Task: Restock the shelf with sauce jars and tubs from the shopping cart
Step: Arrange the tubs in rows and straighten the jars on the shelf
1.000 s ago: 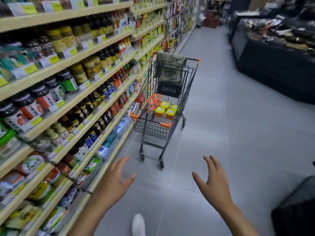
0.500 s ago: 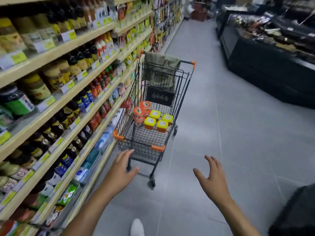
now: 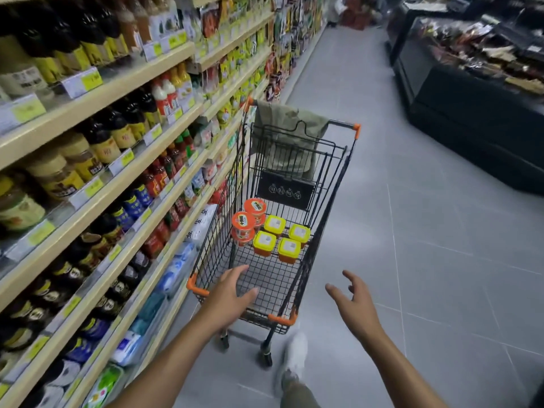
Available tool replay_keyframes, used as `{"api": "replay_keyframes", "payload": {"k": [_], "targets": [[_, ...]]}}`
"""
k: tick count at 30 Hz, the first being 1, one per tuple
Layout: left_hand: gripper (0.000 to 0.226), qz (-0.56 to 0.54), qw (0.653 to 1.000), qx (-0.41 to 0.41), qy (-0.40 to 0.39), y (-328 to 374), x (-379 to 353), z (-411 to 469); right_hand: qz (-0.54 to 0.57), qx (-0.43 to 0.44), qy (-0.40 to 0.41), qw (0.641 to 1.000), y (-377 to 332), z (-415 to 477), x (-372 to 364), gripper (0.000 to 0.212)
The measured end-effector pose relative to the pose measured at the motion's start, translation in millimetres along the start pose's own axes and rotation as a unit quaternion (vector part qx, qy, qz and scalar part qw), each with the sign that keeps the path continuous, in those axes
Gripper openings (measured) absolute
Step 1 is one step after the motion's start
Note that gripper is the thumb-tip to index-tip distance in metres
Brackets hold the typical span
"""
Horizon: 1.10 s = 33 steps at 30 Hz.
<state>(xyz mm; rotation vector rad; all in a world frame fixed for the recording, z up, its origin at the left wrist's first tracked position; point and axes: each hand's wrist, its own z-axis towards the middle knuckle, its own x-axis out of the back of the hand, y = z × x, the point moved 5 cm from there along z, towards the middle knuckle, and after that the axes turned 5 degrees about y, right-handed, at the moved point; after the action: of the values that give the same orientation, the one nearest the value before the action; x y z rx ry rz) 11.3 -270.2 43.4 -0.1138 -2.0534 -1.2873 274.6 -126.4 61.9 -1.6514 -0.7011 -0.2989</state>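
Black wire-mesh shopping cart (image 3: 294,184) with orange plastic corners, beside the shelf (image 3: 97,198), holding four square yellow-lidded tubs (image 3: 282,238) and round orange-lidded jars (image 3: 248,222); left hand (image 3: 228,295) over its near rim, right hand (image 3: 357,307) beside it, fingers spread, empty.

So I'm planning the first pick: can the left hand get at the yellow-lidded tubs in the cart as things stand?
Probably yes. The left hand is empty, open, over the cart's near rim, and the basket is open-topped; nothing covers the yellow-lidded tubs farther in.
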Motion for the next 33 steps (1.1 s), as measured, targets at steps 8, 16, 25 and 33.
{"api": "replay_keyframes", "payload": {"k": [8,16,25,33], "targets": [[0.066,0.001,0.997,0.07,-0.025,9,-20,110,-0.007,0.003,-0.093,0.996,-27,146,-48,0.072],[0.073,0.04,0.983,0.167,-0.067,14,-39,216,-0.066,-0.005,-0.195,0.979,-55,299,-89,0.075],[0.074,0.025,0.967,0.239,-0.088,-6,-73,306,-0.183,-0.028,-0.283,0.941,-46,424,-149,0.074],[0.077,0.171,0.942,0.245,-0.151,-41,-103,349,-0.353,-0.011,-0.334,0.874,-12,488,-208,0.069]]}}
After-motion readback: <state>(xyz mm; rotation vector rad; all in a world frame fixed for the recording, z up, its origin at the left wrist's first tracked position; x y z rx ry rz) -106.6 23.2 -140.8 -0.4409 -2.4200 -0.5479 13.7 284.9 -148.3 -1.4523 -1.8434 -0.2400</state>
